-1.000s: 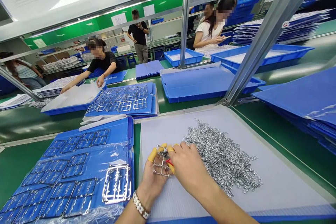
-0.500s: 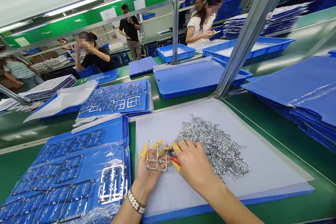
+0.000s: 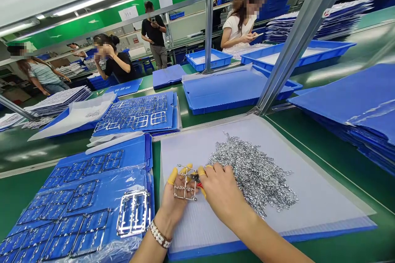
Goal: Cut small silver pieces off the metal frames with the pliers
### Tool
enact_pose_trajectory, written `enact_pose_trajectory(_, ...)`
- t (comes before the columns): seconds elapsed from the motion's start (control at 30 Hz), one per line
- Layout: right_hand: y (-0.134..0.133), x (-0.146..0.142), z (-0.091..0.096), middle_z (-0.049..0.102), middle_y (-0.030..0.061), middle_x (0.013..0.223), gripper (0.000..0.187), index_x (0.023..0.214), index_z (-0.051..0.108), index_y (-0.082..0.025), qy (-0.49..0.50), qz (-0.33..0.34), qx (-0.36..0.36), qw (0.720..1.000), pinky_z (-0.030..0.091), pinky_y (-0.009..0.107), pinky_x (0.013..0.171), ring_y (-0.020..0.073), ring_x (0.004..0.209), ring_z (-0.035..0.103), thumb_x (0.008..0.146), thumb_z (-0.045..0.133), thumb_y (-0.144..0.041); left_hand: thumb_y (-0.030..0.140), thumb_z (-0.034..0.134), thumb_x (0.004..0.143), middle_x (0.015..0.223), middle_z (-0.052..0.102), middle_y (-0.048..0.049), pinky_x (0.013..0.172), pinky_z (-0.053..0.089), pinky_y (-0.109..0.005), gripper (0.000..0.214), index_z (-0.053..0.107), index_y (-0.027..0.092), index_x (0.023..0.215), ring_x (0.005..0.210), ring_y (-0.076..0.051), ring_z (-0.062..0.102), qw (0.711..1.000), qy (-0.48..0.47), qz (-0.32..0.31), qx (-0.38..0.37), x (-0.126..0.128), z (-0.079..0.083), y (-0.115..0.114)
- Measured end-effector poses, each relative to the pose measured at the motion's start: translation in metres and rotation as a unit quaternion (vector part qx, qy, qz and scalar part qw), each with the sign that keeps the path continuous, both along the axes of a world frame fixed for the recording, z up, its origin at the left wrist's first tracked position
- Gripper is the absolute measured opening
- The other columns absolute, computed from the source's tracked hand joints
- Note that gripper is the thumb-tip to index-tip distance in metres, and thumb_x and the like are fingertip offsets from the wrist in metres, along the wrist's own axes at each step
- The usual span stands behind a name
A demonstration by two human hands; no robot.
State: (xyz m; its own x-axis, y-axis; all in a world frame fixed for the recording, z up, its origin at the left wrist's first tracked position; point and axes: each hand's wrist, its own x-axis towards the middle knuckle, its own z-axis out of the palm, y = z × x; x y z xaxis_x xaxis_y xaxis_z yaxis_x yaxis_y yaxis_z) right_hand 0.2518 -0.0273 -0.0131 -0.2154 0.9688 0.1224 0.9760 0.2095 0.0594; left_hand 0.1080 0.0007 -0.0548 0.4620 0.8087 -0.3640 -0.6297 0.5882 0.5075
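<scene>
My left hand, with yellow finger cots and a bracelet, grips a small silver metal frame of attached parts over a white sheet. My right hand, also with yellow cots, is closed on red-handled cutters whose tip touches the frame. A heap of cut silver metal pieces lies on the sheet just right of my hands.
An empty silver frame lies on blue trays under plastic film at left. More blue trays with frames sit behind. A slanted metal post rises at right. Several other people stand or sit beyond the green bench.
The view shifted slightly. My hands stay together on the frame; the cutters moved in closer over it, hiding more of the red handle.
</scene>
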Motion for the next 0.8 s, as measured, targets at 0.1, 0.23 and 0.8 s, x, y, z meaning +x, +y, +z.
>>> enact_pose_trajectory(0.1,0.000,0.000,0.001,0.062,0.0079,0.083,0.018,0.096,0.064,-0.017,-0.007,0.010,0.009,1.000,0.028,0.038,0.066,0.0237,0.081,0.053,0.083,0.054,-0.012,0.045,0.046,0.089,0.100,0.065,-0.0118,0.072,0.046,-0.033,0.047,0.060,0.011,0.117,0.074,-0.019,0.061,1.000,0.001,-0.012,0.006,-0.001,0.000,0.001)
enact_pose_trajectory(0.23,-0.003,0.004,0.003,0.062,0.0069,0.082,0.018,0.096,0.064,-0.017,-0.004,0.016,0.029,0.999,0.027,0.038,0.066,0.0227,0.079,0.052,0.082,0.055,-0.011,0.048,0.044,0.089,0.103,0.066,-0.0125,0.071,0.046,-0.033,0.051,0.058,0.010,0.121,0.078,-0.021,0.063,1.000,-0.007,-0.028,0.001,-0.003,0.002,0.001)
enact_pose_trajectory(0.8,-0.019,-0.009,-0.002,0.064,0.0085,0.085,0.018,0.099,0.063,-0.018,0.014,0.019,-0.028,0.999,0.030,0.038,0.068,0.0244,0.083,0.054,0.083,0.057,-0.019,0.049,0.046,0.088,0.105,0.067,-0.0129,0.063,0.043,-0.027,0.052,0.055,0.013,0.124,0.077,-0.019,0.064,0.999,-0.004,-0.025,-0.022,-0.004,0.000,0.002)
